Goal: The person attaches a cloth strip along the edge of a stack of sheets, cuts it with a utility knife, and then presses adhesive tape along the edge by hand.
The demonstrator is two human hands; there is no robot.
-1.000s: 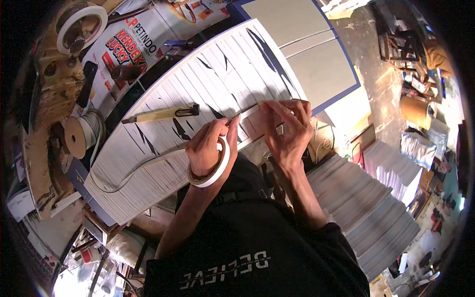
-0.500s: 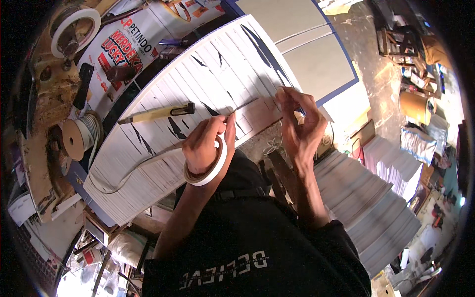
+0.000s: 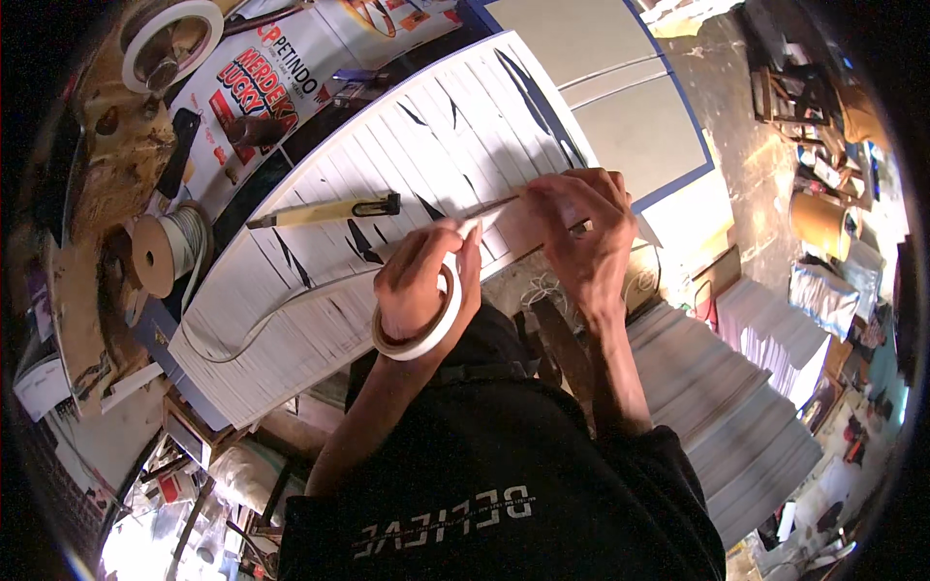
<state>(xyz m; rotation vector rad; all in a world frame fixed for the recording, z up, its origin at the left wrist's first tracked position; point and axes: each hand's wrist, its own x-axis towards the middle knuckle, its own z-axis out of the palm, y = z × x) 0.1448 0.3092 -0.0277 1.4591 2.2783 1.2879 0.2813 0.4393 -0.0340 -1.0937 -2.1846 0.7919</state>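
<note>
My left hand (image 3: 426, 266) is closed, pinching the end of a pale flat ribbon (image 3: 320, 293) between thumb and fingers. A roll of white tape (image 3: 426, 341) hangs round that hand near the wrist. With fingertips pressed together, my right hand (image 3: 586, 237) grips a thin strip of tape (image 3: 496, 205) that stretches toward my left hand. Both hands are over a wide fan of white paper layers (image 3: 339, 165) with dark gaps between some of them. On the paper, left of my hands, lies a yellowish utility knife (image 3: 320, 211) with a black end.
The ribbon trails from a cardboard spool (image 3: 155, 257) on the left. Another white tape roll (image 3: 213, 34) sits at the far left, beside a printed sheet (image 3: 295, 48). Grey cover boards with blue edges (image 3: 630, 126) lie beyond the paper. Tall paper stacks (image 3: 717, 407) stand at right.
My right hand has moved left, nearer my left hand, and its fingers have turned inward. My left hand has shifted slightly right. The whole view has shifted a little.
</note>
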